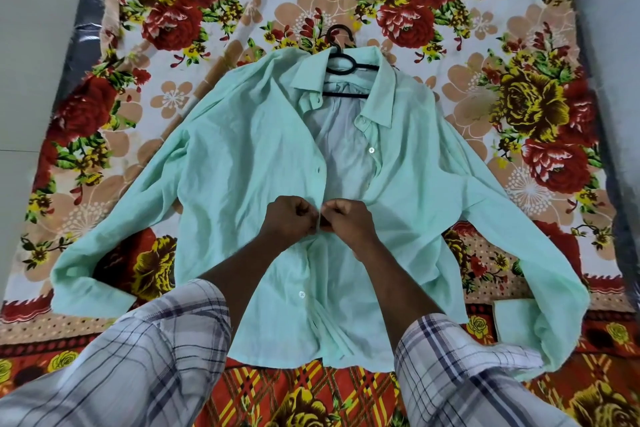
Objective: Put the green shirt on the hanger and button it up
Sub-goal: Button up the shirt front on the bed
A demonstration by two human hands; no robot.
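A mint-green shirt (pixel 242 163) lies spread flat on a flowered bedsheet, sleeves out to both sides. A black hanger (pixel 341 61) sits inside its collar, hook pointing away from me. The front is closed below my hands, where one white button (pixel 302 294) shows, and gapes open above them, with another button (pixel 371 150) loose on the right edge. My left hand (pixel 289 220) pinches the left front edge at mid-chest. My right hand (pixel 348 222) pinches the right front edge against it, knuckles almost touching the left hand. The button between my fingers is hidden.
The flowered sheet (pixel 173 10) covers a mattress whose dark edge (pixel 83 45) runs along the left, with grey floor (pixel 31 45) beyond. A grey surface (pixel 609 28) borders the right side. My checked sleeves fill the bottom of the view.
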